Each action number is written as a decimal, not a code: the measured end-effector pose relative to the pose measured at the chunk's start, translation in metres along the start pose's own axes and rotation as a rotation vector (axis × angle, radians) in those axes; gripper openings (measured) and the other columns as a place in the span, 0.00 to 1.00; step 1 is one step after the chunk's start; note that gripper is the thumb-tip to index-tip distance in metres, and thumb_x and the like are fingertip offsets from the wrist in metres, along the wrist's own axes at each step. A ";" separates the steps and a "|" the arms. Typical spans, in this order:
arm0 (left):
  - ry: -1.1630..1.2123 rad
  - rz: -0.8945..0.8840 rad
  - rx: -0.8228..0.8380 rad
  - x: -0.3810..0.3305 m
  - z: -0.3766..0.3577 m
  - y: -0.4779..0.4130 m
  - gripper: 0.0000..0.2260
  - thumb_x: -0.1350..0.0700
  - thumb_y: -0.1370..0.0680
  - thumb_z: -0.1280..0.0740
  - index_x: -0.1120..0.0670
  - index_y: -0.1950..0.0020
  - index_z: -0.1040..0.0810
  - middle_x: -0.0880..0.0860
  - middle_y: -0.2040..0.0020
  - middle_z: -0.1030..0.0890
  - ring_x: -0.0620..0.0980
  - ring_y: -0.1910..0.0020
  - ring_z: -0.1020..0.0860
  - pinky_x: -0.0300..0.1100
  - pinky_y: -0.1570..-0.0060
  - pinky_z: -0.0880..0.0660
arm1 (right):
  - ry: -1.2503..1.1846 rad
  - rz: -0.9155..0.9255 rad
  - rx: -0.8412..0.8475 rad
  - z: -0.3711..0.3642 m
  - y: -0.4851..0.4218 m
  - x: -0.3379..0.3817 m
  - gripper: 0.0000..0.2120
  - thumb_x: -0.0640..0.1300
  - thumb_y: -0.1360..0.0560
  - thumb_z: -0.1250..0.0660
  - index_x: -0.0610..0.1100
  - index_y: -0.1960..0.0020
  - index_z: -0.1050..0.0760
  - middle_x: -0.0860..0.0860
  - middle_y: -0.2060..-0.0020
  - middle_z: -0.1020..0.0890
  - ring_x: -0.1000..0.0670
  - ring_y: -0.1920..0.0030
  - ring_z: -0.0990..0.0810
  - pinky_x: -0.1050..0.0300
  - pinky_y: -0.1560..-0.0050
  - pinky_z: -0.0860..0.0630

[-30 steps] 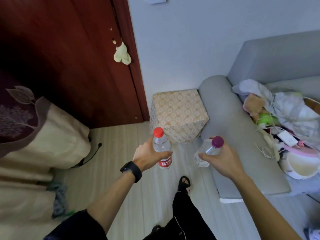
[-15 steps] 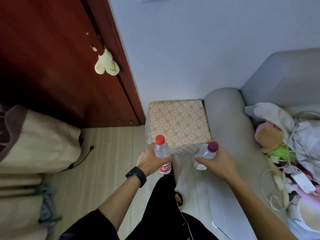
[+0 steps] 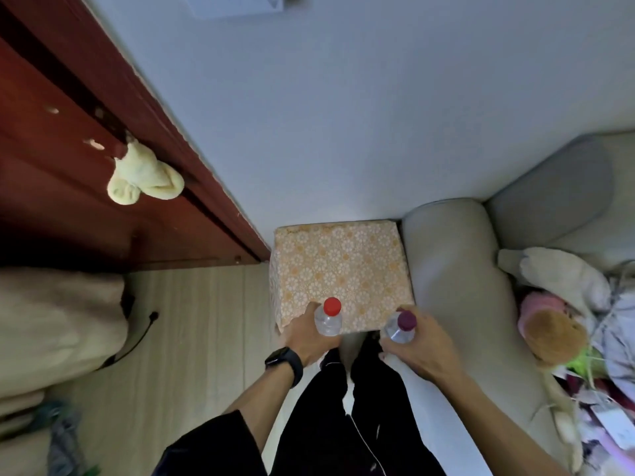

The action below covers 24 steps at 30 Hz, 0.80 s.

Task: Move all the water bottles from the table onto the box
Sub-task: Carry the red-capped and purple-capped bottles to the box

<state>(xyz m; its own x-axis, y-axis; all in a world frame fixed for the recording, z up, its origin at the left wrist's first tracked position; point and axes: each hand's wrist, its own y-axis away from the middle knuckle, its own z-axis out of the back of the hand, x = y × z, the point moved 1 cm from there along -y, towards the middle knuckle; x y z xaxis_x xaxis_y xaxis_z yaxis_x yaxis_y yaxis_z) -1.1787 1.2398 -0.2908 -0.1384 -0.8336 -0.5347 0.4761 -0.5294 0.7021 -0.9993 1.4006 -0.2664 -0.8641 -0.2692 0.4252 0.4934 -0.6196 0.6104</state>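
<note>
A box (image 3: 338, 266) wrapped in orange floral paper stands on the floor against the wall, directly below me. My left hand (image 3: 305, 336) grips a clear water bottle with a red cap (image 3: 329, 319), held upright over the box's near edge. My right hand (image 3: 417, 345) grips a second clear bottle with a purple cap (image 3: 400, 327) at the box's near right corner, tilted slightly. Both bottles hang in the air, above the box top. A black watch sits on my left wrist. The table is out of view.
A grey sofa arm (image 3: 450, 269) touches the box's right side, with a plush toy (image 3: 553, 333) and clutter on the seat. A dark red door (image 3: 68, 187) with a yellow cloth (image 3: 144, 176) is at the left. A beige bundle (image 3: 51, 324) lies on the wooden floor.
I have stepped closer to the box, which now sits right under my hands. Both bottles came forward with my hands and now hover at the box's near edge.
</note>
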 end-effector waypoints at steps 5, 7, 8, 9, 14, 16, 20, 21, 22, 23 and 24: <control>0.031 0.090 -0.047 0.005 -0.014 -0.055 0.25 0.45 0.31 0.27 0.43 0.37 0.31 0.45 0.57 0.19 0.48 0.61 0.19 0.47 0.59 0.19 | 0.034 -0.007 0.044 -0.013 -0.062 -0.007 0.25 0.60 0.34 0.28 0.62 0.40 0.31 0.57 0.45 0.23 0.48 0.49 0.19 0.49 0.48 0.22; 0.066 0.091 -0.064 0.006 -0.013 -0.062 0.26 0.44 0.31 0.27 0.42 0.37 0.31 0.44 0.55 0.19 0.48 0.59 0.19 0.48 0.56 0.18 | 0.032 0.016 0.004 -0.011 -0.069 -0.002 0.27 0.57 0.34 0.27 0.60 0.36 0.30 0.55 0.42 0.22 0.47 0.45 0.19 0.49 0.47 0.22; 0.074 0.088 -0.062 0.005 -0.015 -0.071 0.26 0.44 0.32 0.26 0.42 0.36 0.31 0.44 0.55 0.19 0.48 0.58 0.19 0.48 0.55 0.18 | 0.033 0.004 -0.009 -0.012 -0.077 -0.004 0.30 0.57 0.33 0.27 0.59 0.33 0.31 0.56 0.40 0.22 0.47 0.43 0.20 0.50 0.45 0.23; 0.092 0.087 -0.064 0.007 -0.019 -0.082 0.27 0.44 0.32 0.26 0.41 0.36 0.30 0.43 0.53 0.19 0.48 0.56 0.19 0.48 0.54 0.19 | 0.031 -0.016 -0.011 -0.016 -0.089 -0.008 0.32 0.58 0.33 0.26 0.59 0.31 0.31 0.56 0.38 0.22 0.48 0.41 0.20 0.50 0.44 0.23; 0.204 0.075 -0.167 0.018 -0.040 -0.121 0.28 0.47 0.33 0.21 0.41 0.35 0.28 0.43 0.46 0.23 0.47 0.48 0.23 0.42 0.51 0.27 | -0.124 -0.070 -0.024 -0.044 -0.125 -0.026 0.36 0.56 0.33 0.22 0.60 0.28 0.32 0.56 0.37 0.21 0.51 0.40 0.21 0.61 0.43 0.28; 0.228 0.101 -0.168 0.024 -0.047 -0.131 0.29 0.47 0.32 0.20 0.40 0.34 0.28 0.42 0.49 0.22 0.47 0.50 0.22 0.42 0.50 0.25 | -0.194 -0.087 -0.036 -0.055 -0.135 -0.032 0.35 0.52 0.32 0.21 0.58 0.28 0.30 0.56 0.36 0.21 0.52 0.39 0.22 0.67 0.43 0.32; 0.206 0.107 -0.165 0.029 -0.061 -0.146 0.31 0.45 0.32 0.21 0.36 0.32 0.30 0.42 0.47 0.19 0.48 0.48 0.20 0.47 0.46 0.21 | -0.242 -0.071 0.017 -0.078 -0.147 -0.049 0.35 0.53 0.31 0.21 0.58 0.28 0.32 0.58 0.35 0.22 0.54 0.37 0.22 0.66 0.40 0.31; 0.190 0.099 -0.160 0.028 -0.065 -0.148 0.32 0.44 0.32 0.22 0.34 0.32 0.32 0.43 0.45 0.19 0.48 0.47 0.20 0.49 0.46 0.21 | -0.250 -0.066 0.031 -0.082 -0.149 -0.053 0.35 0.52 0.31 0.21 0.58 0.28 0.33 0.58 0.35 0.22 0.54 0.36 0.23 0.65 0.40 0.30; 0.168 0.090 -0.149 0.026 -0.067 -0.148 0.32 0.43 0.32 0.23 0.34 0.31 0.33 0.43 0.42 0.20 0.48 0.46 0.21 0.50 0.45 0.21 | -0.257 -0.062 0.042 -0.085 -0.150 -0.055 0.36 0.51 0.31 0.22 0.58 0.27 0.34 0.58 0.34 0.24 0.54 0.35 0.24 0.64 0.38 0.31; 0.148 0.082 -0.139 0.025 -0.069 -0.149 0.32 0.42 0.31 0.23 0.34 0.31 0.34 0.44 0.39 0.21 0.49 0.44 0.21 0.51 0.44 0.21 | -0.264 -0.061 0.052 -0.086 -0.150 -0.057 0.38 0.51 0.31 0.22 0.59 0.26 0.36 0.58 0.31 0.26 0.54 0.33 0.25 0.64 0.37 0.32; 0.139 0.078 -0.130 0.024 -0.069 -0.148 0.33 0.42 0.31 0.24 0.34 0.30 0.35 0.45 0.37 0.22 0.50 0.43 0.21 0.51 0.44 0.21 | -0.270 -0.066 0.066 -0.085 -0.151 -0.057 0.41 0.52 0.31 0.21 0.59 0.24 0.39 0.58 0.29 0.28 0.54 0.31 0.27 0.64 0.36 0.33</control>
<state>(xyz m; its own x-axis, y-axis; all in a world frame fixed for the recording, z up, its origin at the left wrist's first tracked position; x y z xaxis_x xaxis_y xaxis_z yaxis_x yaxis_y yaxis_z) -1.1928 1.3091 -0.4401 0.0204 -0.8370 -0.5468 0.5903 -0.4313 0.6822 -1.0331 1.4464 -0.4394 -0.8413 -0.0180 0.5403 0.4499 -0.5774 0.6813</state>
